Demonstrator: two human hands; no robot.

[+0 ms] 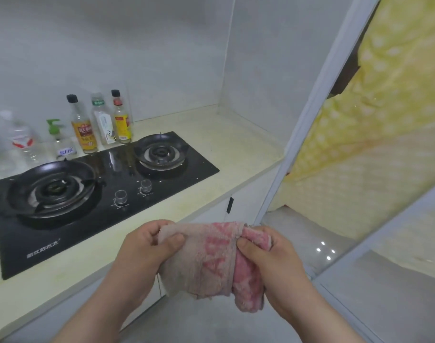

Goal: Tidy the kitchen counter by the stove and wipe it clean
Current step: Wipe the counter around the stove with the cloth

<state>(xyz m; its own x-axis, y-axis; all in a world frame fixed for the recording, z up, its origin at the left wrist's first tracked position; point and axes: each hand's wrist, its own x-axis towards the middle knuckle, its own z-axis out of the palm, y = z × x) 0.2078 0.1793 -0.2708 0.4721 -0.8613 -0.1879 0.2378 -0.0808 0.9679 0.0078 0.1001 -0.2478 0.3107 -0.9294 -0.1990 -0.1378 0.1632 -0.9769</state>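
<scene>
A pink and beige cloth [209, 258] hangs between both hands in front of the counter edge, off the worktop. My left hand [143, 246] pinches its left corner with thumb and fingers. My right hand [266, 258] grips the bunched pink right side. The pale counter [221, 134] runs from the lower left to the back corner, with a black glass two-burner gas stove [107, 191] set into it. Behind the stove, along the wall, stand three condiment bottles [84, 127], a green-pump dispenser [56, 137] and a clear plastic bottle [20, 139].
White cabinet doors [238, 206] sit below the counter, with a dark handle. A white door frame [318, 100] rises on the right, with yellow patterned fabric [375, 125] behind glass. Grey floor lies below my arms.
</scene>
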